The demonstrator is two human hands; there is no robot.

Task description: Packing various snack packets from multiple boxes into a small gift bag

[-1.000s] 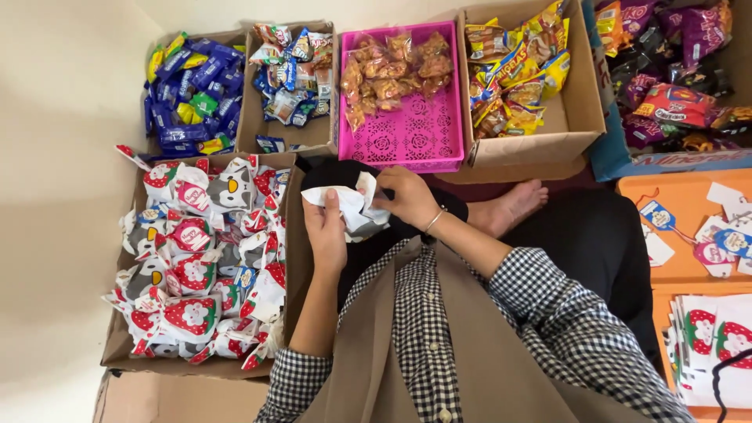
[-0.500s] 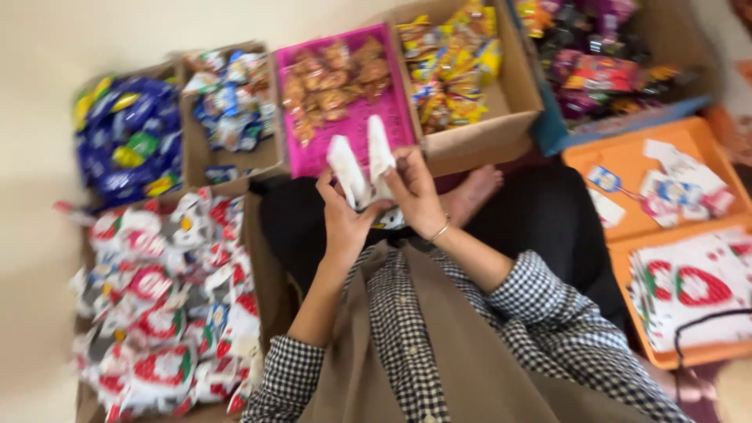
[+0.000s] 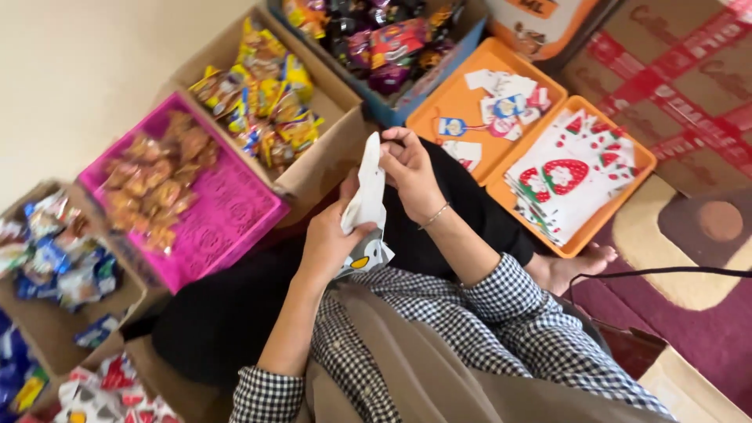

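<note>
Holding: both hands are gripping a white paper bag (image 3: 366, 196) upright over the person's lap, in front of the black trousers.
Left hand: the left hand (image 3: 327, 241) is closing around the bag's lower part, thumb pressing on its front; the fingers behind the paper are hiding from view.
Right hand: the right hand (image 3: 407, 168) is pinching the bag's upper edge, fingers curling onto the paper; a thin bracelet (image 3: 435, 216) is circling the wrist.
Bag: only a narrow edge-on strip is showing, so its print is hard to make out; a penguin-like face with a yellow beak is peeking out at the bottom.
Pink tray (image 3: 227, 215): it is lying left of the hands, holding clear-wrapped brown snacks (image 3: 157, 184) at its far end.
Cardboard box (image 3: 329, 153): it is sitting just beyond the bag, filled with yellow snack packets (image 3: 262, 98).
Blue box (image 3: 407, 94): it is being cut off by the top edge, its dark and purple packets partly out of frame.
Orange trays: one orange tray (image 3: 427, 117) is carrying small paper tags (image 3: 501, 98); another orange tray (image 3: 607, 200) is holding a stack of flat strawberry-print bags (image 3: 568, 176).
Lower left: a box of blue-wrapped sweets (image 3: 55, 258) and strawberry bags (image 3: 110, 388) are being cropped by the frame.
Foot: a bare foot (image 3: 576, 262) is showing beside the nearer tray, toes partly hiding.
Cable: a black cable (image 3: 666, 272) is running off the right edge.
</note>
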